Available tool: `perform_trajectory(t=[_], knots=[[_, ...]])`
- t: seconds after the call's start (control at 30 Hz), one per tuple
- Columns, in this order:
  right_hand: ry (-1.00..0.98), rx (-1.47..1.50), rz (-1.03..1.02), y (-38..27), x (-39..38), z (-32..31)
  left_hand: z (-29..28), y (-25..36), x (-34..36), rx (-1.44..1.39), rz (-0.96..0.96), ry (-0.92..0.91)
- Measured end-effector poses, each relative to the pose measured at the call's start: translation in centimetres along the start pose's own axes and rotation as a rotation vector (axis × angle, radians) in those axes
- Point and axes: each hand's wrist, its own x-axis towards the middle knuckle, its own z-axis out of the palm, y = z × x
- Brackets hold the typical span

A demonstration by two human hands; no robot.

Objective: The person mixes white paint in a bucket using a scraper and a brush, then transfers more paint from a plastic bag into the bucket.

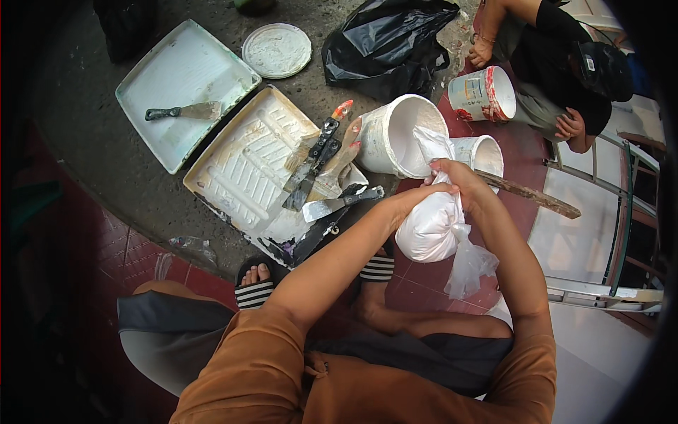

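Observation:
Both of my hands are closed around the gathered neck of a clear plastic bag with a bulging white filling; I cannot tell if it is powder or paste. My left hand grips just above the bulge, and my right hand wraps the twisted part beside it. The bag's upper end reaches over the rim of a large white bucket. A smaller white bucket stands partly behind my right hand. A wooden stick extends rightward from beside that hand.
Left of the buckets lie a ribbed paint tray with brushes and scrapers, a pale tray with a putty knife, and a round lid. A black plastic bag lies beyond. A co-worker sits by a red-smeared bucket.

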Motion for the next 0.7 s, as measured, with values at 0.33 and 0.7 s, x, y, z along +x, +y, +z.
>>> perform_trajectory(t=[0.33, 0.7], knots=[[0.238, -0.847, -0.243, -1.8, -3.2, -0.3, -2.6, 1.0, 2.0, 0.048, 0.001, -0.121], [0.178, -1.415, -1.375, -7.0, -0.4, 12.8, -3.5, 0.4, 0.4, 0.222, 0.010, -0.002]])
